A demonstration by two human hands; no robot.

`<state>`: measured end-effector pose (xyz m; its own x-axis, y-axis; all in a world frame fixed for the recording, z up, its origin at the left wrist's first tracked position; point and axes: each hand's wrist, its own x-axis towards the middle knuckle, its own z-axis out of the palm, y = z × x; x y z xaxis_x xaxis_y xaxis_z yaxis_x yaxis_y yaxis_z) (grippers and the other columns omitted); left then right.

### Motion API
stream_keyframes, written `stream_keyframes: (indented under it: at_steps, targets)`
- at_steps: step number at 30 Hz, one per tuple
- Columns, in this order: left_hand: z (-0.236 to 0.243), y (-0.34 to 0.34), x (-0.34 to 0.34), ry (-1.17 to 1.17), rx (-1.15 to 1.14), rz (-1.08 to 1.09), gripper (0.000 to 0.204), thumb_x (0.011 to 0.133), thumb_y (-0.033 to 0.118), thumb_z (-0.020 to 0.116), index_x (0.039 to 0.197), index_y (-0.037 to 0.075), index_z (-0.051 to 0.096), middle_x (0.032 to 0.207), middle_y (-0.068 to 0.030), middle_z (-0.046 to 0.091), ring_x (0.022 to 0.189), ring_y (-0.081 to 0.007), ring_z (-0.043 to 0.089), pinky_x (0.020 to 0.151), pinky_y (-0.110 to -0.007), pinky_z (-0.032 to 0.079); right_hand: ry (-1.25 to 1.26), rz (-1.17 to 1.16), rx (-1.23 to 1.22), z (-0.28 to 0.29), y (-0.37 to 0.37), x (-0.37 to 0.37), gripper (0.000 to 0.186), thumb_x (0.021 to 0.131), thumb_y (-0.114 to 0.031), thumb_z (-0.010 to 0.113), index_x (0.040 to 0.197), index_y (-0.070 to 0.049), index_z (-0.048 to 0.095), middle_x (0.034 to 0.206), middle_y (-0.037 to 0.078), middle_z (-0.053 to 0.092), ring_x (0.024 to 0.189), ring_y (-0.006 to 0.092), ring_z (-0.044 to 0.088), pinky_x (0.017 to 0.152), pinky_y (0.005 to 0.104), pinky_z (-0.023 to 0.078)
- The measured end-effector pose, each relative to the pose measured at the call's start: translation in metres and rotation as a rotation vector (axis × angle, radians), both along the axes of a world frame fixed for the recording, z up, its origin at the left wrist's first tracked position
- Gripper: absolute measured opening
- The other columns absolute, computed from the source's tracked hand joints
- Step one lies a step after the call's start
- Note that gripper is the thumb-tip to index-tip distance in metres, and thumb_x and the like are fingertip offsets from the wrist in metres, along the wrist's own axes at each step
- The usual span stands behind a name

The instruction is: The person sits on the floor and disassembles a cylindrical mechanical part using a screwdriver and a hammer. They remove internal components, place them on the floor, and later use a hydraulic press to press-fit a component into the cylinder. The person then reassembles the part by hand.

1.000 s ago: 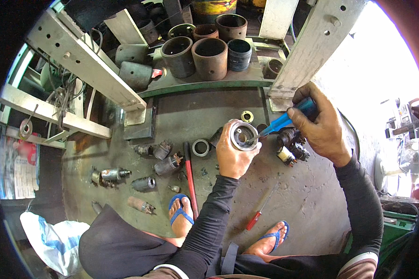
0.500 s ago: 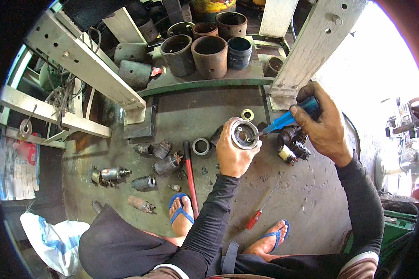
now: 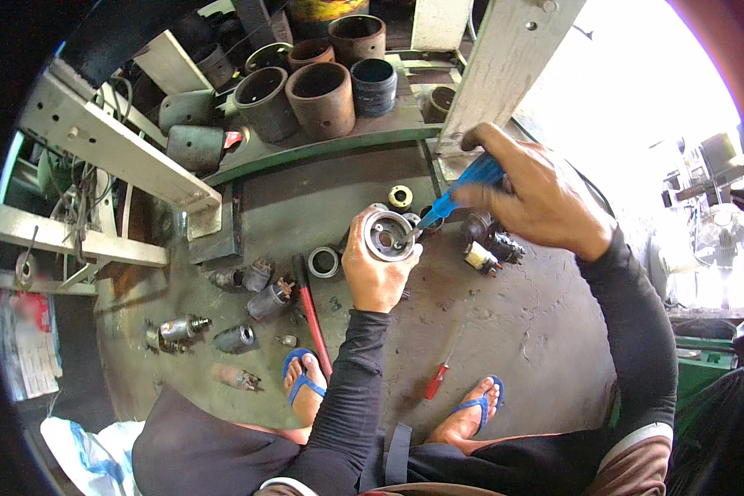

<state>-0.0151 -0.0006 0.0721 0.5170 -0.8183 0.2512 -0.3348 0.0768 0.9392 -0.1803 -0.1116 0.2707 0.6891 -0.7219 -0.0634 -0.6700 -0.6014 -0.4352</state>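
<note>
My left hand [image 3: 374, 277] grips a round metal housing [image 3: 386, 227] from its near side, with the open face turned up. Inside it are a central hole and smaller fittings. A screwdriver [image 3: 474, 183] with a blue handle slants down from the upper right, its tip inside the housing near the right wall. My right hand [image 3: 550, 198] is around the handle; thumb and fingertips are smeared by motion. Just beyond the housing lies a pale ring [image 3: 400, 197]. Left of it, a metal ring [image 3: 323, 262] rests on the floor.
A red-handled bar [image 3: 310, 310] and a red-handled screwdriver [image 3: 440, 379] lie near my feet. Greasy motor parts [image 3: 270, 299] are scattered at left, more [image 3: 484, 255] at right. Rusty cylinders [image 3: 321, 99] stand on a low shelf between pale steel legs [image 3: 508, 70].
My right hand has rolled over on the blue handle, its back now more upward and its fingers less tightly wrapped. The view has shifted, so the whole scene sits further left.
</note>
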Motion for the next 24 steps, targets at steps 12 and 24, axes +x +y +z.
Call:
stream_keyframes:
  at_steps: [12,24]
  targets:
    - [-0.006,-0.003,0.000,0.021,-0.005,-0.061,0.072,0.061,0.006,0.096,0.123,0.002,0.060,0.116,-0.0086,0.068,0.108,-0.0201,0.066,0.101,-0.034,0.052,-0.242,0.283,-0.084,-0.012,-0.013,-0.007,0.048,0.092,-0.030,0.073,0.125,-0.001,0.055,0.110,0.022,0.060,0.104,0.0428,0.062,0.087,0.0491,0.050]
    - [-0.001,-0.010,0.017,0.032,0.009,-0.101,0.072,0.061,0.008,0.097,0.123,0.002,0.060,0.116,-0.0075,0.067,0.107,-0.0202,0.065,0.099,-0.035,0.052,-0.355,0.331,-0.182,-0.012,-0.008,-0.004,0.048,0.095,-0.038,0.070,0.121,0.001,0.057,0.113,0.024,0.066,0.107,0.0420,0.065,0.089,0.0523,0.052]
